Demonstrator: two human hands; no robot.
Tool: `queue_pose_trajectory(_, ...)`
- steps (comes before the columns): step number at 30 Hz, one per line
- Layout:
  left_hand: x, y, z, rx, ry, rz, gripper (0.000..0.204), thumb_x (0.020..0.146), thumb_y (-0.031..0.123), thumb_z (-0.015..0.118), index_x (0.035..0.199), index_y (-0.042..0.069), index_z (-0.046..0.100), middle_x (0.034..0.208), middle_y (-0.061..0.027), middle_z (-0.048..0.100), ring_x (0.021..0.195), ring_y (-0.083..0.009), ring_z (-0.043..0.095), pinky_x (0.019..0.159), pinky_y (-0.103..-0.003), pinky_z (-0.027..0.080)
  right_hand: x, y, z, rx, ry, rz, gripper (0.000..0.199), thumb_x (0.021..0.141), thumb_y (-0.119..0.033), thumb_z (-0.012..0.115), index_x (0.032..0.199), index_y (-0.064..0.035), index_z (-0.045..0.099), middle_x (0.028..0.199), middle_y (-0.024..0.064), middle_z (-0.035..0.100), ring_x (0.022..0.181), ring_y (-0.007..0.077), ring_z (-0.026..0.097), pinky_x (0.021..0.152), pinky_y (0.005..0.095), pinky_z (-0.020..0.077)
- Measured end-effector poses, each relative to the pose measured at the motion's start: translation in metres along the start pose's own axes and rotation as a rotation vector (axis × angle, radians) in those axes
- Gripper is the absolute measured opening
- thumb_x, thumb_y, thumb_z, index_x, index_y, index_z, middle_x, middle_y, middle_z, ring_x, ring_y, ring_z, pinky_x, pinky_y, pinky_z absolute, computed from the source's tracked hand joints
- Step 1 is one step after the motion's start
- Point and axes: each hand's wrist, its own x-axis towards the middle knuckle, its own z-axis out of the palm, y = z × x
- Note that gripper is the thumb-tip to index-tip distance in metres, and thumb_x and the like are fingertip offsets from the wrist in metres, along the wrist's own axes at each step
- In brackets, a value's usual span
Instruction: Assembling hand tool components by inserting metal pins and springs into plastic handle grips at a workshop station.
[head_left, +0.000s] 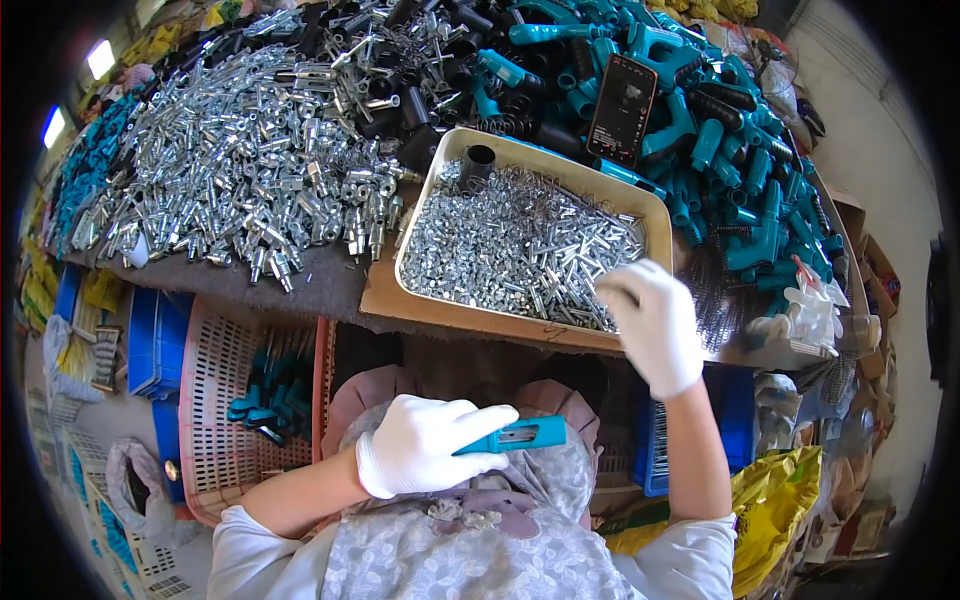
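Pointing lengthwise rightward, teal housing (541,432) in curled left hand (423,443), right hand (657,322) hold unclear

Tray (658,237) on table (325,290) | fittings (250,150) — tray's left | phone (622,110) — behind tray, on housings (765,225) | basket (222,365) lower left

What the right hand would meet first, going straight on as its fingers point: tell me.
The white-gloved right hand would probably meet the loose silvery metal pins in the cream tray first, though its height above them is unclear.
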Motion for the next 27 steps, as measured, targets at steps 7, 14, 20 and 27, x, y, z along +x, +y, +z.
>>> queue_pose_trajectory(7, 0.002, 0.001, 0.002, 0.009, 0.026, -0.024, 0.047, 0.079, 0.033, 0.078, 0.119, 0.012, 0.066, 0.074, -0.0046, 0.063, 0.058, -0.0213, 0.065, 0.051, -0.032, 0.051, 0.021, 0.021, 0.006, -0.033, -0.186, 0.102, 0.017, 0.079, -0.018, 0.073, 0.085, -0.0018, 0.072, 0.080, 0.0164, 0.069, 0.073, 0.0333, 0.068, 0.068, 0.0390, 0.0530)
queue_pose_trajectory(14, -0.008, -0.004, -0.004, 0.069, -0.024, -0.090, 0.047, 0.078, 0.036, 0.078, 0.117, 0.012, 0.065, 0.073, -0.0051, 0.063, 0.058, -0.0225, 0.065, 0.051, -0.034, 0.051, -0.026, -0.031, -0.001, 0.406, -0.200, 0.000, 0.006, 0.080, -0.010, 0.072, 0.084, -0.0054, 0.069, 0.081, 0.0106, 0.069, 0.070, 0.0245, 0.068, 0.068, 0.0328, 0.0547)
queue_pose_trajectory(20, -0.015, -0.005, -0.007, 0.104, -0.016, -0.097, 0.046, 0.079, 0.036, 0.077, 0.116, 0.012, 0.065, 0.073, -0.0045, 0.061, 0.059, -0.0223, 0.066, 0.052, -0.034, 0.051, -0.057, -0.055, 0.035, 0.391, -0.307, -0.360, 0.015, 0.073, -0.008, 0.078, 0.085, -0.0078, 0.070, 0.092, 0.0071, 0.066, 0.084, 0.0278, 0.064, 0.074, 0.0368, 0.0525)
queue_pose_trajectory(27, -0.016, 0.000, -0.016, 0.130, 0.000, -0.117, 0.045, 0.079, 0.035, 0.077, 0.115, 0.011, 0.066, 0.074, -0.0044, 0.062, 0.061, -0.0222, 0.066, 0.053, -0.033, 0.052, -0.059, -0.055, 0.044, 0.355, -0.145, -0.575, 0.026, 0.070, -0.011, 0.079, 0.094, -0.0087, 0.068, 0.098, 0.0050, 0.064, 0.087, 0.0270, 0.062, 0.077, 0.0375, 0.0510)
